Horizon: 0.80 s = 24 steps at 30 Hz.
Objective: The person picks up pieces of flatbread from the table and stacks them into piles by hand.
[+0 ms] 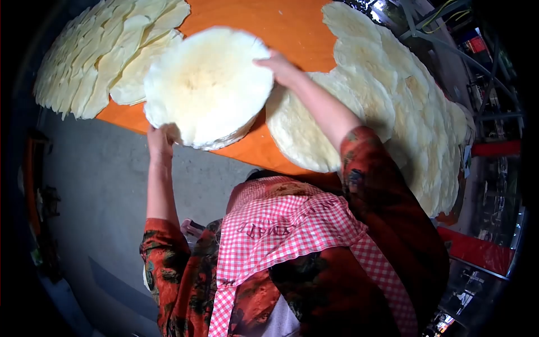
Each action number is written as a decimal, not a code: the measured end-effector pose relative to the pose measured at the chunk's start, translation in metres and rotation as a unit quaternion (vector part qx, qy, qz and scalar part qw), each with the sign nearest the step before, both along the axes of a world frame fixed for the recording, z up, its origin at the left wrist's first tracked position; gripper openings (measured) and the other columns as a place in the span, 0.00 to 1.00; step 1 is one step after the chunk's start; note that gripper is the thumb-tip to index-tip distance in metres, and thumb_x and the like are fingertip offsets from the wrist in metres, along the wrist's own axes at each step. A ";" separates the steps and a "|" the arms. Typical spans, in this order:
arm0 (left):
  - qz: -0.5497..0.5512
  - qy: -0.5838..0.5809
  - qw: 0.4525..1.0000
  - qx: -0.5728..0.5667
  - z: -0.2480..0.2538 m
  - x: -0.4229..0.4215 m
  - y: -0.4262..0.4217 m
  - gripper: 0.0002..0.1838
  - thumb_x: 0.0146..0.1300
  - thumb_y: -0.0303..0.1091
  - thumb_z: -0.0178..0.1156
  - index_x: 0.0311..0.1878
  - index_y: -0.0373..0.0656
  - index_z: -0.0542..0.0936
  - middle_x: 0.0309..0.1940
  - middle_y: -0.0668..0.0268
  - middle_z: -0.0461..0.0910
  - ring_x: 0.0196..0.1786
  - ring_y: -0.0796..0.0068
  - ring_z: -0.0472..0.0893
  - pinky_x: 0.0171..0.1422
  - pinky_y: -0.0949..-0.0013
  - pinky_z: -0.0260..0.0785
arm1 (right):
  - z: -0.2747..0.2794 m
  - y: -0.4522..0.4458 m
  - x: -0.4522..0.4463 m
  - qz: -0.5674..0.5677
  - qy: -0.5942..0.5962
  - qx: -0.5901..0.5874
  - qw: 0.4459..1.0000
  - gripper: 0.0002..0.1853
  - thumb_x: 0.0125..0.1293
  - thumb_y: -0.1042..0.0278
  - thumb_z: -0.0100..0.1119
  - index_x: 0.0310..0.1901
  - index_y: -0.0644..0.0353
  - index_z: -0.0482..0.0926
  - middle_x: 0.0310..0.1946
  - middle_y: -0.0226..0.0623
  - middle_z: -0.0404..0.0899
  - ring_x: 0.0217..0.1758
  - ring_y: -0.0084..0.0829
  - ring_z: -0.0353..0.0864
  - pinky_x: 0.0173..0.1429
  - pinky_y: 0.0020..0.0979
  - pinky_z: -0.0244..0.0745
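Note:
A thick stack of round, pale flatbreads (pixel 208 84) lies on the orange table, its top sheet lightly browned in the middle. My left hand (pixel 163 140) grips the near left edge, thumb against the rim. At the far right edge, the fingers of my right hand (pixel 275 66) are closed on the rim. Under my right forearm, one round flatbread (pixel 303 126) lies at the near end of a spread of overlapping flatbreads (pixel 415 106).
Many overlapping flatbreads (pixel 101 56) cover the table's far left part. Orange cloth (pixel 247 17) shows between the two spreads. Metal frame bars (pixel 449 45) and red strips (pixel 483 250) stand at the right. Grey floor (pixel 106 180) shows at the left.

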<state>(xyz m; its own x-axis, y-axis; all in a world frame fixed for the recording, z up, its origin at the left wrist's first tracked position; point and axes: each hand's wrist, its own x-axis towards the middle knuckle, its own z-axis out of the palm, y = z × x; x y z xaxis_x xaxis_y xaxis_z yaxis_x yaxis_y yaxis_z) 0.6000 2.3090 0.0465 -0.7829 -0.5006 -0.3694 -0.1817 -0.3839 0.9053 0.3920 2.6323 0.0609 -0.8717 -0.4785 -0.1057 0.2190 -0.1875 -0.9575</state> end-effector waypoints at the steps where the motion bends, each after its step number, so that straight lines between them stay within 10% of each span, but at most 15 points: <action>1: 0.004 -0.057 0.998 -0.041 -0.042 0.001 -0.012 0.19 0.51 0.18 0.53 0.47 0.44 0.75 0.26 0.68 0.76 0.21 0.77 0.71 0.21 0.73 0.61 | -0.034 -0.010 0.000 -0.005 -0.043 0.138 0.990 0.18 0.55 0.75 0.64 0.48 0.67 0.74 0.42 0.38 0.80 0.43 0.32 0.81 0.47 0.34 0.79; 4: 0.023 -0.081 0.996 0.023 -0.063 0.015 -0.008 0.15 0.53 0.18 0.55 0.46 0.36 0.72 0.30 0.65 0.77 0.27 0.73 0.75 0.30 0.71 0.68 | -0.079 -0.023 0.012 -0.063 -0.048 0.377 0.923 0.13 0.55 0.77 0.62 0.43 0.66 0.75 0.35 0.37 0.79 0.40 0.34 0.82 0.39 0.35 0.81; 8: -0.015 -0.087 0.996 -0.013 -0.068 0.015 -0.016 0.18 0.55 0.19 0.57 0.51 0.39 0.72 0.37 0.64 0.78 0.34 0.72 0.78 0.36 0.70 0.73 | -0.077 -0.022 0.002 -0.046 -0.117 0.222 0.967 0.12 0.55 0.79 0.60 0.42 0.68 0.75 0.34 0.39 0.80 0.34 0.34 0.81 0.31 0.34 0.76; 12: 0.008 -0.056 0.998 -0.042 -0.028 0.015 0.011 0.19 0.52 0.19 0.59 0.50 0.37 0.72 0.34 0.64 0.78 0.32 0.75 0.77 0.31 0.74 0.68 | -0.064 -0.020 -0.003 -0.099 0.008 0.342 0.934 0.14 0.53 0.77 0.61 0.43 0.67 0.77 0.40 0.44 0.81 0.42 0.36 0.83 0.41 0.34 0.78; 16: -0.055 -0.147 0.975 -0.159 -0.083 0.015 -0.004 0.26 0.46 0.22 0.67 0.50 0.37 0.70 0.36 0.64 0.77 0.30 0.78 0.75 0.29 0.74 0.66 | -0.069 -0.017 0.008 -0.075 0.133 0.599 0.786 0.19 0.48 0.70 0.65 0.45 0.62 0.77 0.42 0.43 0.81 0.47 0.37 0.81 0.49 0.33 0.75; 20: 0.122 -0.119 0.881 -0.441 -0.050 0.041 0.030 0.22 0.54 0.27 0.65 0.49 0.32 0.67 0.35 0.64 0.71 0.34 0.73 0.70 0.41 0.67 0.69 | -0.049 0.020 0.042 -0.104 0.195 0.442 0.870 0.25 0.51 0.60 0.69 0.50 0.61 0.75 0.43 0.42 0.80 0.49 0.40 0.79 0.55 0.37 0.72; 24: -0.147 0.000 0.978 -0.150 -0.040 0.079 0.115 0.02 0.64 0.27 0.57 0.36 0.41 0.74 0.29 0.70 0.73 0.28 0.80 0.70 0.35 0.74 0.67 | -0.003 0.100 0.164 -0.049 0.348 0.515 0.782 0.28 0.55 0.54 0.67 0.54 0.60 0.73 0.48 0.44 0.78 0.57 0.42 0.74 0.61 0.40 0.67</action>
